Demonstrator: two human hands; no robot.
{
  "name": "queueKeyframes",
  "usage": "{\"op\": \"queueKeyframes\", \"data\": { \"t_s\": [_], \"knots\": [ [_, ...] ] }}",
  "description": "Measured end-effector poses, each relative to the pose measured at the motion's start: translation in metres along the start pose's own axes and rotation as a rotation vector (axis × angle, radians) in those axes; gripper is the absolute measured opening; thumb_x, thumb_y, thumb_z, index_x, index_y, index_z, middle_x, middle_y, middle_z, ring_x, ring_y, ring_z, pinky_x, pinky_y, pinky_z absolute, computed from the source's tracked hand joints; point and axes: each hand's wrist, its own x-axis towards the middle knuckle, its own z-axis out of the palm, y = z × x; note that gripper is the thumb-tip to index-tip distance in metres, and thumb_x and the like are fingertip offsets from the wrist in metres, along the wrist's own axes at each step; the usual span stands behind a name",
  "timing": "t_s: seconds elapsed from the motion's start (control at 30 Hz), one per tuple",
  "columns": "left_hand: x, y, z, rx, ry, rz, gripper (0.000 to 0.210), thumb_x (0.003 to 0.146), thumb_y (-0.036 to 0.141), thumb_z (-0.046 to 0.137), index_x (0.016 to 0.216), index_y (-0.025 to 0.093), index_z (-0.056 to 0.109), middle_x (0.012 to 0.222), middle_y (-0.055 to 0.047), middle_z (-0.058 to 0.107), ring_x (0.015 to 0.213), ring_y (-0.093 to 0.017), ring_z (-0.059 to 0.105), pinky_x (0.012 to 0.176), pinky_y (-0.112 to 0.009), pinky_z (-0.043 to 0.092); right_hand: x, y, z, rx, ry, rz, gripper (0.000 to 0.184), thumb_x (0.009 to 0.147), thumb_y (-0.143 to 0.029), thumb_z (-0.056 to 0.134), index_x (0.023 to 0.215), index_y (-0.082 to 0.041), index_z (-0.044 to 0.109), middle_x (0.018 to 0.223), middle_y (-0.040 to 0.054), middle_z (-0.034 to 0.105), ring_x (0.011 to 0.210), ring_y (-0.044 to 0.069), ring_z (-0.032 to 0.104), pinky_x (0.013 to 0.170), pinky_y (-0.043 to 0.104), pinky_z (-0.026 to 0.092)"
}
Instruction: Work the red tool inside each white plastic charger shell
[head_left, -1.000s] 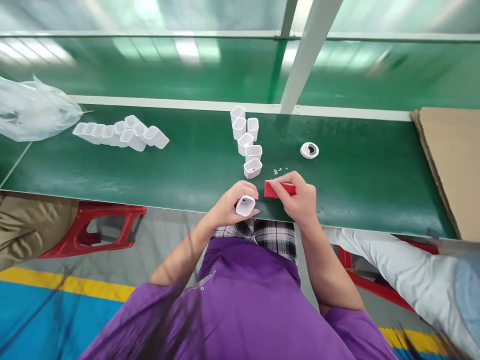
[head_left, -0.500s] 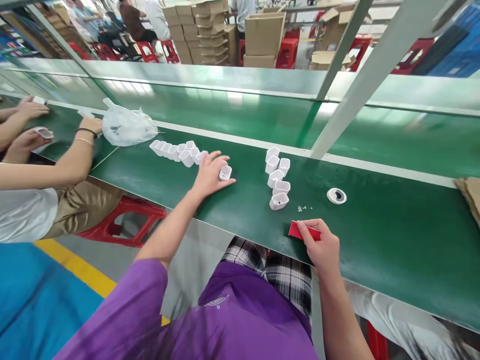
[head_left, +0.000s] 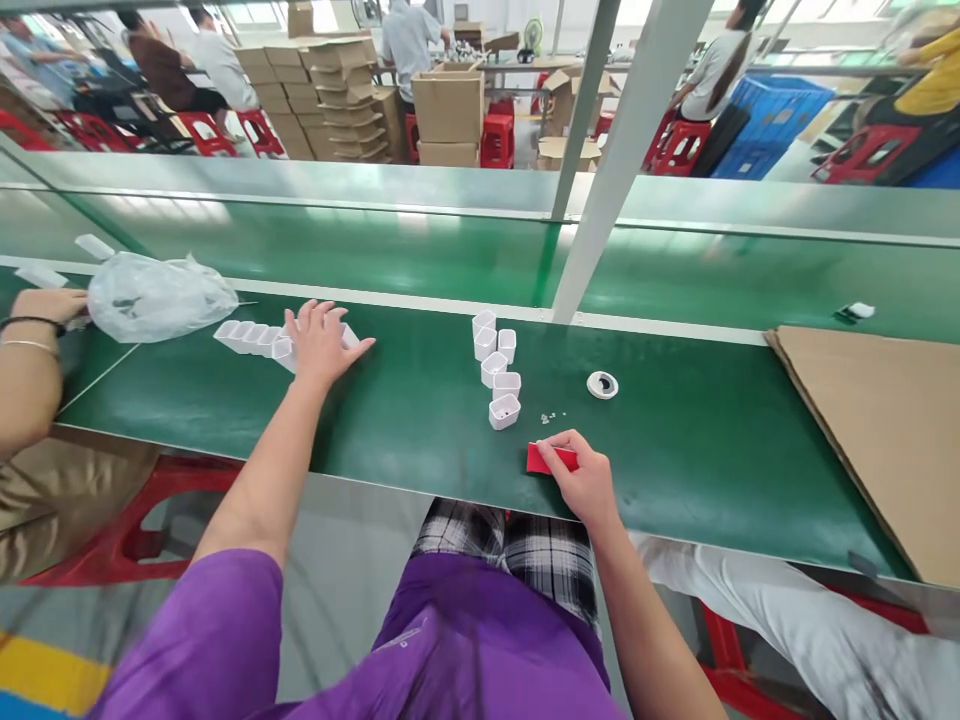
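green belting covers the long tabletop (head_left: 375, 420), with a second green run behind a slanted white post (head_left: 600, 200) and stacked cardboard boxes (head_left: 450, 120) and red stools further back in the hall. taking the column of white plastic shells (head_left: 496, 370) near the middle of the tabletop as the landmark: they stand open side up in a short line running away from the person, probably queued there as a ready supply within easy reach.

well to the left of that column lies a second row of white shells (head_left: 251, 338), packed side by side, likely a separate batch kept apart from the supply. the left hand (head_left: 321, 342) lies spread over the near end of that row, fingers splayed and wide open, palm down; it presses or rests on the shells rather than gripping any, and whether a shell sits under the palm cannot be told.

just in front and right of the column, at the tabletop's near edge, the right hand (head_left: 581, 480) is curled around a small red block (head_left: 551, 458), thumb and fingers pinching its right end while the block lies flat on the belting, seemingly parked there.

right of the column sits a round white cap (head_left: 602, 385), with tiny white bits (head_left: 551, 417) between. far left, a clear plastic bag (head_left: 157, 295) lies by another person's forearm (head_left: 26, 370); a cardboard sheet (head_left: 877, 440) lies far right.
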Motion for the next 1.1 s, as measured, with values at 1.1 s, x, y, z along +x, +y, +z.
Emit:
{"op": "queueKeyframes", "data": {
  "t_s": [1.1],
  "knots": [
    [-0.142,0.18,-0.004,-0.635,-0.506,0.352,0.044,0.075,0.032,0.072,0.112,0.018,0.053,0.111,-0.008,0.063,0.103,-0.023,0.059,0.089,-0.036,0.046,-0.005,0.001,0.001,0.355,-0.018,0.077,0.037,0.086,-0.042,0.061,0.115,-0.017,0.059,0.08,0.0009,0.066,0.061,0.011,0.064,0.052,0.022,0.053]
  ]
}}
